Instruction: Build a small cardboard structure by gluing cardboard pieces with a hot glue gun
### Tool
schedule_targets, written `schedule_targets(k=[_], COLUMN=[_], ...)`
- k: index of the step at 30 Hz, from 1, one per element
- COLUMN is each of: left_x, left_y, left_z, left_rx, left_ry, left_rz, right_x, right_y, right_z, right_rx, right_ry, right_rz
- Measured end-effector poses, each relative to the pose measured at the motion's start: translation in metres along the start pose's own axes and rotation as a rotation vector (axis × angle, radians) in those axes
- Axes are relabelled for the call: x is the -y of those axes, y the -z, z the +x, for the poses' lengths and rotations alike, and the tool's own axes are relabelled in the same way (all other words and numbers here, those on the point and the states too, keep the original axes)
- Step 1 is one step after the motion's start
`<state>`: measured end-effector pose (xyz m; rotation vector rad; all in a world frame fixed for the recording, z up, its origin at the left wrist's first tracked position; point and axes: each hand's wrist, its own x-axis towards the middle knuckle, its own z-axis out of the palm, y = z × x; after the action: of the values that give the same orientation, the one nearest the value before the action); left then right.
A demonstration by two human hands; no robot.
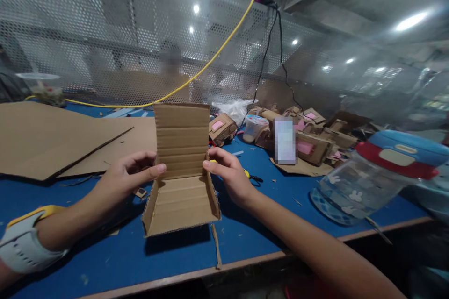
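Note:
A small cardboard piece [184, 196], folded like a seat with a tall upright back and low side walls, is held between my two hands just above the blue table. My left hand [131, 175] grips its left edge where back and side meet, thumb on the inner face. On the opposite edge, my right hand [229, 173] pinches the same corner area, thumb inside and fingers behind. The open front of the piece faces me. Behind my right hand lies a partly hidden yellow-and-black tool [253, 177].
Large cardboard sheets [73, 138] cover the table's left side. Several cardboard constructions with pink patches [312, 145] stand at the back right, near a plastic cup [255, 128]. A clear bottle with a blue-red lid [368, 182] stands at right. A yellow cable [213, 58] crosses the mesh partition.

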<state>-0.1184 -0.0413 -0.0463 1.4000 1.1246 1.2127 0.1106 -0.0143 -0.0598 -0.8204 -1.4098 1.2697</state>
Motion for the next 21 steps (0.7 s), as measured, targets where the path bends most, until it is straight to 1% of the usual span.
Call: schedule_targets(k=[4,9,13,18,21], left_x=[0.002,0.016,0.025,0.023,0.026], left_y=[0.0,0.005,0.008,0.007,0.008], left_z=[-0.002,0.001,0.003,-0.001,0.0], left_rx=[0.021,0.04,0.073,0.1,0.067], left_ry=[0.017,0.018,0.045,0.122,0.098], left_rz=[0.001,0.001,-0.023,-0.044,-0.025], right_x=[0.001,-0.001,-0.004,-0.009,-0.014], right_y=[0.002,0.007,0.007,0.002,0.002], right_z=[0.0,0.0,-0.003,-0.011,-0.017], right_rx=[-0.004,0.029,0.031,-0.005,-0.013], right_ry=[-0.002,0.008,0.09,0.185,0.276], right_rz=[0.018,-0.032,-0.137,-0.261,-0.363])
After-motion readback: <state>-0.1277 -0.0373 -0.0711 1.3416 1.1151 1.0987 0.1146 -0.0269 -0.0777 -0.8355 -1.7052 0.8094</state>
